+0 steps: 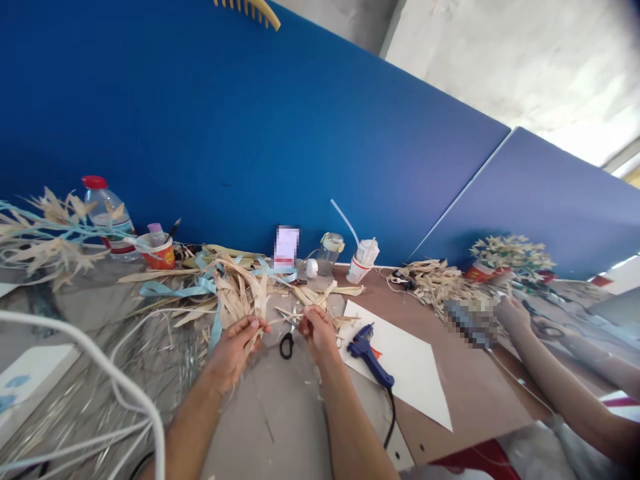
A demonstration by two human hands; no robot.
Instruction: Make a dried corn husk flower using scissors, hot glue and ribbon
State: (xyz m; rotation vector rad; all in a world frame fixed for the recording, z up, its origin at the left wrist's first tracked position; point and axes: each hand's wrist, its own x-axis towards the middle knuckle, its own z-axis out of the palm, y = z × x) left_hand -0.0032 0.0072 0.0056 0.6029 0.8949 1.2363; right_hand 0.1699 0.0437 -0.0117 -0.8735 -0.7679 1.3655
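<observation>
My left hand [235, 350] pinches a thin strip of dried husk [275, 321] between thumb and fingers. My right hand [319, 332] is closed on the strip's other end, so it spans the gap between both hands. Just below that gap lie scissors with black handles [287, 345], partly hidden behind my right hand. A heap of pale dried husks [235, 293] spreads behind my left hand, with light blue ribbon [185, 289] among it. A blue hot glue gun [370, 357] rests on white board [420, 380] to the right of my right hand.
White tubing [100, 360] crosses the left side above clear plastic wrap. Along the blue partition [300, 133] stand a red-capped bottle [107, 213], a paper cup [157, 252], a phone [286, 248] and a jar [330, 252]. Another person's hands and arms [530, 347] are at the right.
</observation>
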